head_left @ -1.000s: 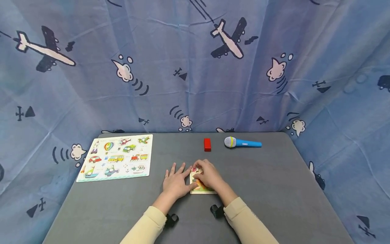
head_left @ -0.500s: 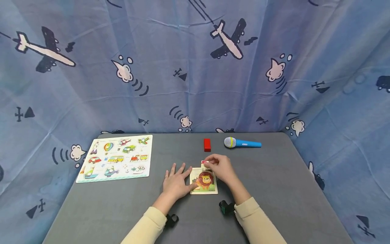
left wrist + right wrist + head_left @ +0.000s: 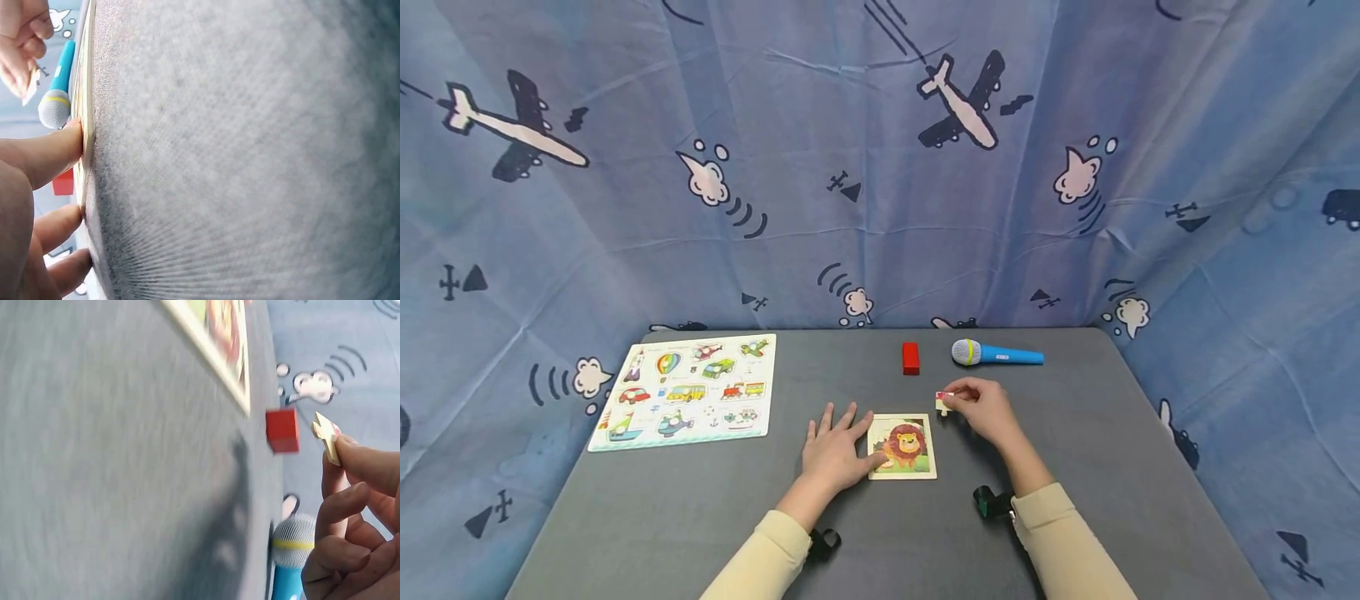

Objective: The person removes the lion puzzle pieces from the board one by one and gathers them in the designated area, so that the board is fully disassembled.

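A square lion jigsaw puzzle in a pale wooden frame lies on the grey table. My left hand is spread flat at its left side, the thumb on the lower left part of the picture and the fingers stretched past its left edge. Above the table, to the right of the puzzle, my right hand pinches a small puzzle piece between thumb and forefinger. In the right wrist view that puzzle piece shows a pale wooden edge with a knob and a bit of pink.
A red block and a blue toy microphone lie near the table's far edge. At the left lies a board with pictured vehicles. A blue curtain printed with airplanes hangs behind the table.
My right hand has lifted the puzzle piece from the framed puzzle and carried it off to the right, uncovering the lion picture. The left hand has stayed where it was.
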`<state>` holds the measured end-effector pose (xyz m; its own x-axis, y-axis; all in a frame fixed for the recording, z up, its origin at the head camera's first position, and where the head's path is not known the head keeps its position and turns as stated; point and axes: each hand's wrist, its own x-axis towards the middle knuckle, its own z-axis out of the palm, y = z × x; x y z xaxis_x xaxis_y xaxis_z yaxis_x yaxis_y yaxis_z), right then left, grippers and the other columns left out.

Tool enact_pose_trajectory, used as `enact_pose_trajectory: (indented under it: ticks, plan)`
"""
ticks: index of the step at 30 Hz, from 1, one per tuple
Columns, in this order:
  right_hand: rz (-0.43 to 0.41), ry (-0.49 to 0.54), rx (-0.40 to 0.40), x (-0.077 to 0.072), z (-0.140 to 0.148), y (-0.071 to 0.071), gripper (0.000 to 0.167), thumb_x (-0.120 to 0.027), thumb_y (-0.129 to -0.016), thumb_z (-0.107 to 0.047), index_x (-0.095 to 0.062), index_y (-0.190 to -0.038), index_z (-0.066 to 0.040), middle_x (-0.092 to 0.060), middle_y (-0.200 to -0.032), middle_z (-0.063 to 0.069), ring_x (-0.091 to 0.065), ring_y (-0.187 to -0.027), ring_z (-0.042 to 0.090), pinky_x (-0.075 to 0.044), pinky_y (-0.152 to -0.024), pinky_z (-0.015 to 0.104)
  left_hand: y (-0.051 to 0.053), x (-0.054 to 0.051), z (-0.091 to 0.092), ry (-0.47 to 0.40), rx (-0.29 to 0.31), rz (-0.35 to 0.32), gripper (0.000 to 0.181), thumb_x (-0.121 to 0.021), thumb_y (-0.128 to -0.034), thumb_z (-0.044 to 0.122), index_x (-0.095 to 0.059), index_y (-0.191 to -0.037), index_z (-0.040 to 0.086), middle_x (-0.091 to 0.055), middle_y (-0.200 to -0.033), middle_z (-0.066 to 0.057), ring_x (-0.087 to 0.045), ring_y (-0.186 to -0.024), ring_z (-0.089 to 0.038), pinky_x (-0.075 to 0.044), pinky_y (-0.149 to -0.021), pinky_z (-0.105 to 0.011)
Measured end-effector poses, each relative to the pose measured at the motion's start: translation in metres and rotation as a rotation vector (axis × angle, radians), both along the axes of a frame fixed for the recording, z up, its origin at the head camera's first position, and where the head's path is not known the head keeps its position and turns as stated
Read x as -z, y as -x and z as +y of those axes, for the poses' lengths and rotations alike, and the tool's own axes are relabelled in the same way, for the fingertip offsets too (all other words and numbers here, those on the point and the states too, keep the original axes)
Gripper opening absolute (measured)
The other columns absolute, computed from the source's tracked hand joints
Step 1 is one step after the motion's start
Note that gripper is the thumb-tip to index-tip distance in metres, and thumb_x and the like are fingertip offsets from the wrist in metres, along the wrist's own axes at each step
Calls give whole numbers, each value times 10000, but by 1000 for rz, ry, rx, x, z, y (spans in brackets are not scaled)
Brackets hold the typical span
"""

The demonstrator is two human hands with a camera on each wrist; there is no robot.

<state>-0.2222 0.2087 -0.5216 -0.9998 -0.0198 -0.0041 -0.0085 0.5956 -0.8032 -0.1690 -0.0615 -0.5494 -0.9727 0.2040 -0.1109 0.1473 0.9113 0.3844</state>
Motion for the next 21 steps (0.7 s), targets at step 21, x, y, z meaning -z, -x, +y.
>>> enact_pose_trajectory:
  ticks: [21]
  plan:
    - [-44, -187, 30, 31, 36, 26, 173, -758, -908, -188, -770, -1014, -52, -726, -872, 59, -600, -781, 156, -453, -718, 301, 0, -2, 1, -12, -6, -9, 758, -698, -854, 612, -493, -1512, 293, -374, -1625, -35, -168, -1548, -398, -170, -1197, -662]
